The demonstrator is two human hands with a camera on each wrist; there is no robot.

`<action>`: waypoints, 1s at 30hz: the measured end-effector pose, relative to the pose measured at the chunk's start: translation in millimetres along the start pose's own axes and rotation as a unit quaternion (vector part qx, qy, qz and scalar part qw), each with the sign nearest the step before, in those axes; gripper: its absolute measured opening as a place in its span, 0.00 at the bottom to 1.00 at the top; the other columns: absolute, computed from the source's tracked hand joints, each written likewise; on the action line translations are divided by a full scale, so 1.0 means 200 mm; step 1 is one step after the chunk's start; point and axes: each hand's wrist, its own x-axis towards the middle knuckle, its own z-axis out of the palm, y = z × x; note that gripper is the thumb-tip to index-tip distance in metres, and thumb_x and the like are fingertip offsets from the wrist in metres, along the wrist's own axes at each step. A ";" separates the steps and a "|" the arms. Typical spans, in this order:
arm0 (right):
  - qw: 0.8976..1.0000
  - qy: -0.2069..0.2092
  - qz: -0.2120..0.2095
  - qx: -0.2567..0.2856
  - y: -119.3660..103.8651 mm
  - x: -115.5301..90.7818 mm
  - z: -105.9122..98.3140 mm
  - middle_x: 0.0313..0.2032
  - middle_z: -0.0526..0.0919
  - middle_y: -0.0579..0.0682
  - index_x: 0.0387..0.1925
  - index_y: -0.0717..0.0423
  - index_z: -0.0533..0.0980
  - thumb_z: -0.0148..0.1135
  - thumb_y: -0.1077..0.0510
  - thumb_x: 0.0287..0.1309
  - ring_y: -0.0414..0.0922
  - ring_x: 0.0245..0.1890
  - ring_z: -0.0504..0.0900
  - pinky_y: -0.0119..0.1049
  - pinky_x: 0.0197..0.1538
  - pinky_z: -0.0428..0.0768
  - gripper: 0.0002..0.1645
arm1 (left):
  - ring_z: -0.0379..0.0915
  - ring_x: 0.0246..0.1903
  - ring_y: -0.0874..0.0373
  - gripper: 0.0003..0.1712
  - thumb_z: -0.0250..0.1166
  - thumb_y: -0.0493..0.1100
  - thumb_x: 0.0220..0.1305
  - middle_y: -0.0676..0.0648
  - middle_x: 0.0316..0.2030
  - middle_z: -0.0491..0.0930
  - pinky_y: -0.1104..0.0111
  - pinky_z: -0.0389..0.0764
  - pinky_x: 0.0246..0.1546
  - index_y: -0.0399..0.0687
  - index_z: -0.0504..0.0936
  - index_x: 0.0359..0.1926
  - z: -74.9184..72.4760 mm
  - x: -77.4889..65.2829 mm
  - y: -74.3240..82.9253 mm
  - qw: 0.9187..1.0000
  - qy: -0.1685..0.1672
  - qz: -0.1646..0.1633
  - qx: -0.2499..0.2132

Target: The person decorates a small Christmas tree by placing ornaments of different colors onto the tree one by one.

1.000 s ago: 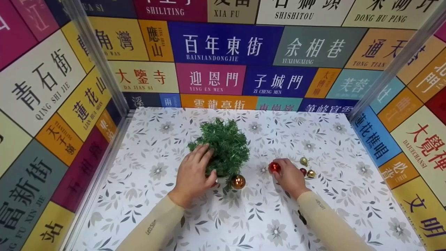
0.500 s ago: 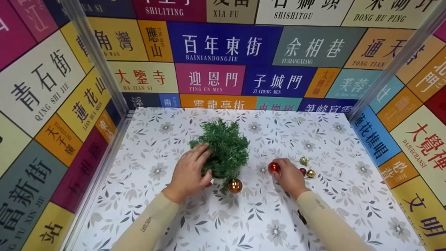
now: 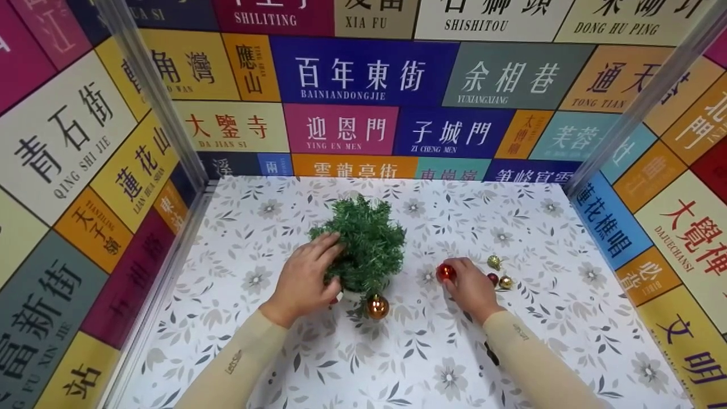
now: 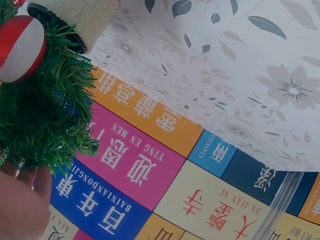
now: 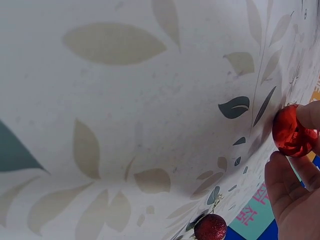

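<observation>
My left hand [image 3: 304,278] holds the left side of a small artificial Christmas tree [image 3: 372,241], its fingertips among the green branches. A shiny copper-gold ball ornament [image 3: 377,307] hangs at the tree's near side. In the left wrist view, a red-and-white ball ornament [image 4: 22,47] sits on the foliage, and the pale fabric-like base [image 4: 95,20] of the tree shows beside it. Right of the tree, my right hand [image 3: 474,287] pinches a shiny red ball ornament [image 3: 446,272] just over the table or on it; which of these, I cannot tell.
Beyond the right hand lie a gold ornament [image 3: 494,262], a dark red glittery ball [image 5: 210,227] and another gold ball [image 3: 505,282]. A small black object [image 3: 492,353] is partly hidden by the right forearm. Sign-printed walls enclose the flower-patterned table [image 3: 448,341].
The left hand has shifted slightly left and toward me. Under it the tree has turned or tilted, bringing the copper-gold ball nearer and leftward. The right hand keeps its place with the red ball.
</observation>
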 end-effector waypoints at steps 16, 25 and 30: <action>1.000 0.003 -0.001 -0.012 0.00 0.00 0.00 0.54 0.77 0.56 0.59 0.53 0.75 0.70 0.53 0.58 0.57 0.48 0.81 0.54 0.48 0.80 0.27 | 0.62 0.69 0.46 0.34 0.58 0.45 0.54 0.44 0.69 0.67 0.52 0.64 0.65 0.43 0.76 0.65 -0.02 0.01 -0.01 1.000 -0.010 0.005 -0.004; 1.000 0.003 -0.004 -0.001 -0.01 0.00 0.00 0.54 0.77 0.56 0.59 0.54 0.75 0.70 0.54 0.59 0.57 0.50 0.79 0.54 0.52 0.78 0.27 | 0.63 0.68 0.46 0.33 0.59 0.47 0.55 0.44 0.69 0.68 0.53 0.65 0.65 0.44 0.76 0.64 -0.02 0.00 -0.03 1.000 -0.006 0.010 -0.001; 1.000 -0.008 0.004 0.007 0.00 0.00 0.00 0.54 0.79 0.56 0.59 0.53 0.74 0.70 0.54 0.59 0.58 0.51 0.79 0.55 0.54 0.77 0.27 | 0.64 0.67 0.44 0.33 0.60 0.48 0.56 0.43 0.69 0.68 0.52 0.65 0.65 0.43 0.77 0.63 -0.02 0.01 -0.02 1.000 -0.005 0.016 -0.001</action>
